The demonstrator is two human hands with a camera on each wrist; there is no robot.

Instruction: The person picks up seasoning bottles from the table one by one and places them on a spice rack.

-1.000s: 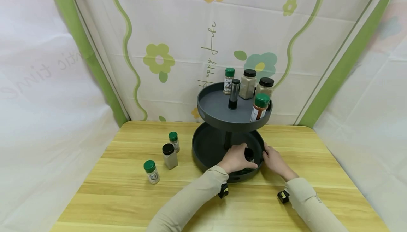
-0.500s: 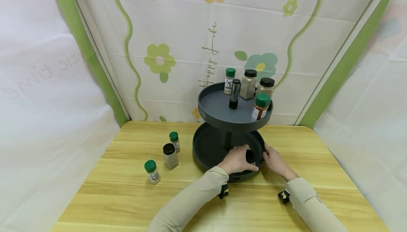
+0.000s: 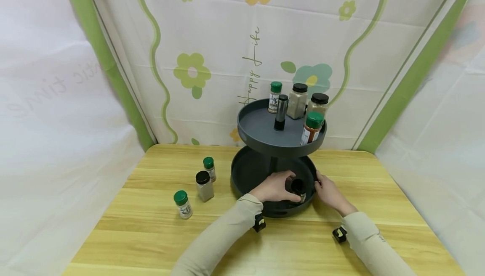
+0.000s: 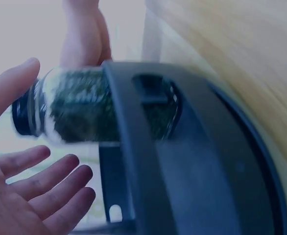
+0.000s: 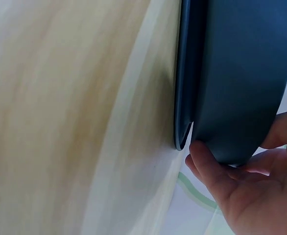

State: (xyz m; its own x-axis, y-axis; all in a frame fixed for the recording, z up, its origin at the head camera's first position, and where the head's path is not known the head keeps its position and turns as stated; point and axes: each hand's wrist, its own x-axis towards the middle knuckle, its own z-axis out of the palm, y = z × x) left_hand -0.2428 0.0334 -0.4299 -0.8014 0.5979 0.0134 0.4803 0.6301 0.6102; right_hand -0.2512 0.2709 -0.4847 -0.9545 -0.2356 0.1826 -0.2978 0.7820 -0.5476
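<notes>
A two-tier dark grey spice rack [image 3: 275, 146] stands on the table. In its lower tray [image 3: 246, 162] sits a glass jar [image 4: 82, 105] of dark green flakes with a black lid, standing upright near the right front wall. My left hand [image 3: 273, 189] is around the jar with its fingers spread; in the left wrist view the thumb is beside the lid and the other fingers stand apart from the glass. My right hand [image 3: 330, 194] holds the lower tray's right edge; in the right wrist view its fingers and thumb pinch the wall [image 5: 241, 88].
The upper tier bears a green-lidded jar [image 3: 275, 97], a grinder-like cylinder [image 3: 281, 112], two black-lidded jars and a red spice jar [image 3: 311, 129]. On the table's left stand two green-lidded shakers [image 3: 183, 205] and a black-lidded jar [image 3: 205, 186]. A printed curtain [image 3: 223, 36] hangs behind.
My left hand has loosened from the jar and shifted slightly left, uncovering more of it. My right hand stays on the tray's edge.
</notes>
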